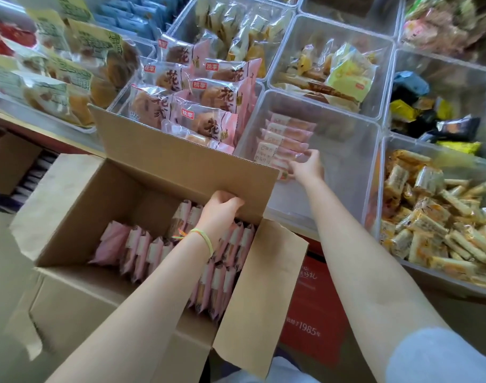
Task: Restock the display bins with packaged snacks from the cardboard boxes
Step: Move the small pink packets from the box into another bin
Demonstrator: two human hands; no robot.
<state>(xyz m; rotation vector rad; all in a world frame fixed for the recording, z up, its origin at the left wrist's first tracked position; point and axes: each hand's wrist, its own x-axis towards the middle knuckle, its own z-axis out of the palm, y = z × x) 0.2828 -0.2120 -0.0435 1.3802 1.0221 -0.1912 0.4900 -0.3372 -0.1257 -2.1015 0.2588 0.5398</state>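
While your right hand (305, 164) pinches the packets (284, 142) in the bin (346, 172), your left hand (222, 205), fingers curled over the box (142, 172) packs (142, 247), sits nearer them.

A red printed panel (311, 305) carrying white characters and "1985" stands low in the middle. Far to its upper left, beneath the pale table (40, 121) edge, a stack of flat dark-and-white items (33, 175) sits in shadow, too blurred to identify.
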